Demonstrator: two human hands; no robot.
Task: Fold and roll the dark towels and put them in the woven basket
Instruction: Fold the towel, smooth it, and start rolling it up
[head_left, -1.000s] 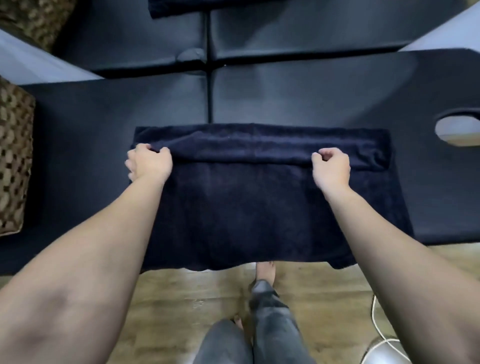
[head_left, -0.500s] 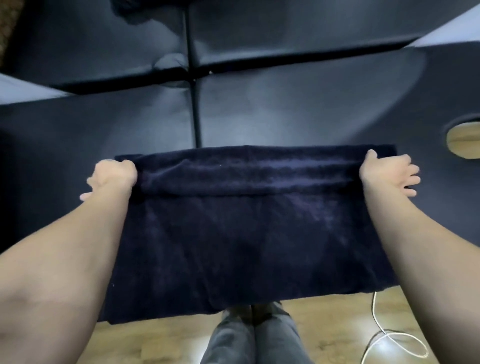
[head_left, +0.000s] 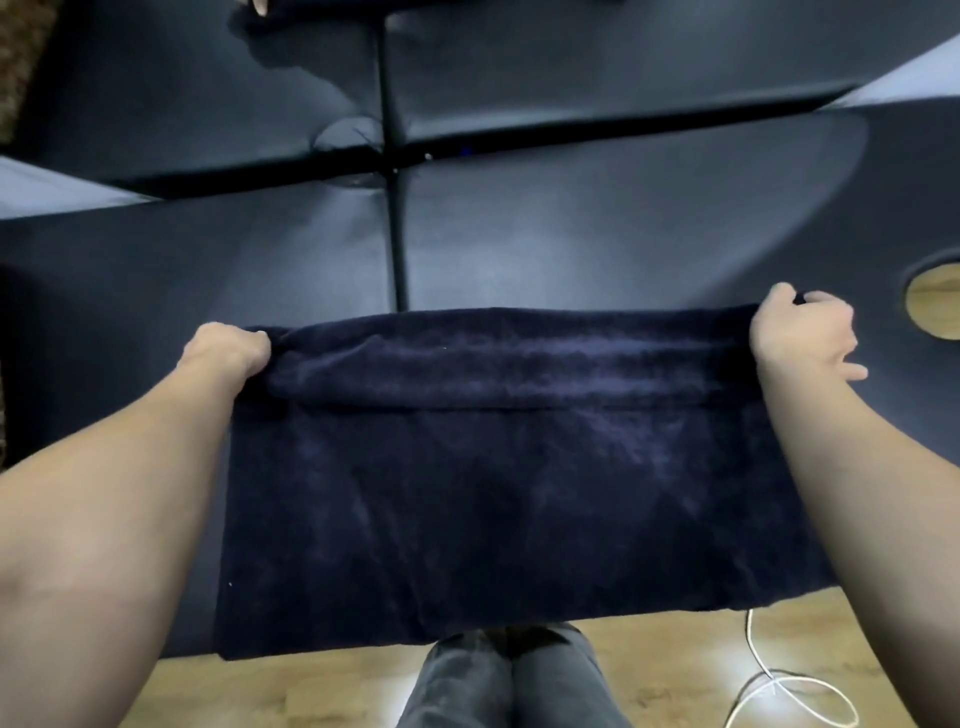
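A dark navy towel (head_left: 493, 493) lies spread on the black padded table (head_left: 597, 244), its near edge hanging over the table's front. Its far edge is turned over into a thick band (head_left: 509, 358). My left hand (head_left: 228, 348) grips the band's left end, fingers closed on the cloth. My right hand (head_left: 802, 330) grips the right end, with two fingers sticking out to the right. The woven basket is only a brown patterned sliver at the top left corner (head_left: 21, 62).
A second black padded table (head_left: 519, 62) stands behind, with a dark seam (head_left: 392, 208) running down the near one. A face hole (head_left: 935, 301) opens at the right. A white cable (head_left: 769, 691) lies on the wooden floor beside my legs (head_left: 509, 680).
Both hands slid outward from the band's middle to its two ends. The view moved closer and lower, so the towel looks bigger and the basket at left dropped out.
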